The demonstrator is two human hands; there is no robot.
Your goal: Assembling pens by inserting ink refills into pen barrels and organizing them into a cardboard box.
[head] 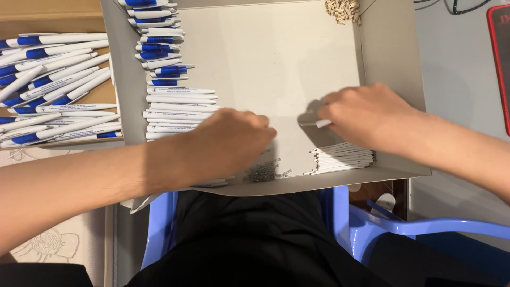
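Two bare hands work inside a shallow grey cardboard tray that rests across the person's lap. The right hand sits near the tray's right wall, fingers curled around a white pen barrel whose end projects toward the tray's middle. Directly below this hand, at the near right corner, lies a stack of white pen barrels, laid parallel to the near edge. The left hand lies palm down near the near edge, left of centre, fingers bent; whether it grips anything cannot be told. Just beside its fingertips, against the near edge, sits a small pile of metal springs. Along the tray's left wall runs a column of pens: blue-gripped units toward the far edge, plain white barrels closer to the left hand. A heap of small tan parts occupies the far right corner. Outside the tray, to its left, a brown box holds more white-and-blue pens. A blue plastic chair shows beneath.
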